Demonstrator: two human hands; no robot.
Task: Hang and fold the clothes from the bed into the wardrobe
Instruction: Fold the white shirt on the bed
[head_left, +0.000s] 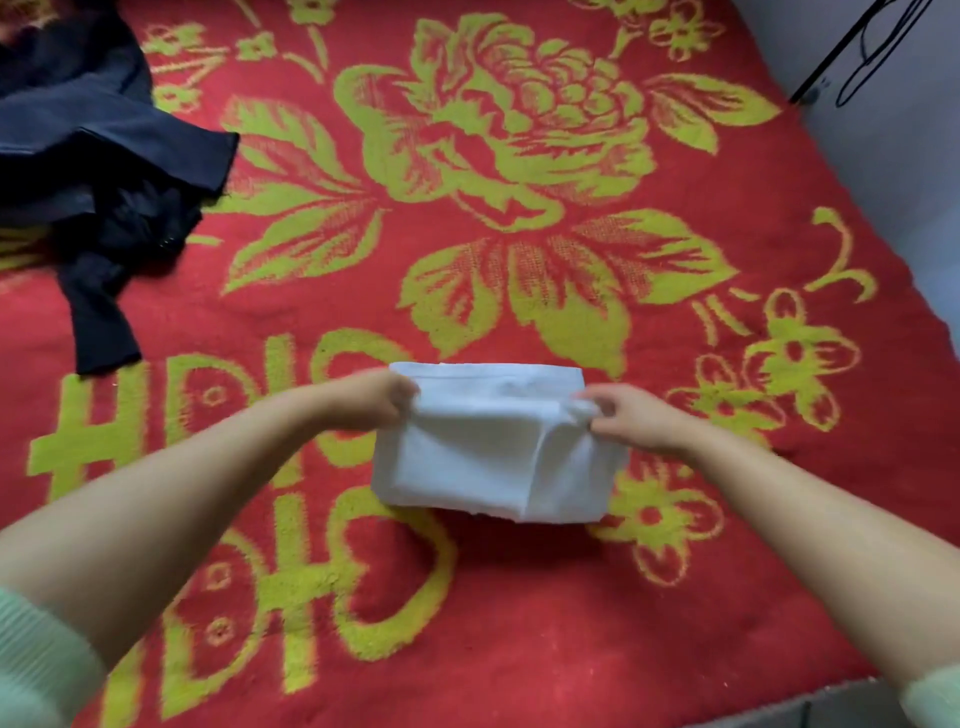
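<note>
Forearms reach out from pale green sleeves (36, 660) at the bottom corners, and we meet the white garment (493, 447) at the centre of the bed (519, 623), just past 6 o'clock. Our left hand (371, 397) pinches its 9 o'clock corner and our right hand (631, 415) pinches the 3 o'clock corner, both clamped on cloth. We judge this two-corner hold keeps the upper layer taut and square so the fold lands even on the layer below. The garment is already a small rectangle, so folding looks close to done. Bare red and green blanket surrounds it on every side, with roomy space toward 12 o'clock. Farther off, at 10 o'clock, dark clothes (98, 156) lie heaped near the bed's edge, well apart. The wardrobe is not in view.
</note>
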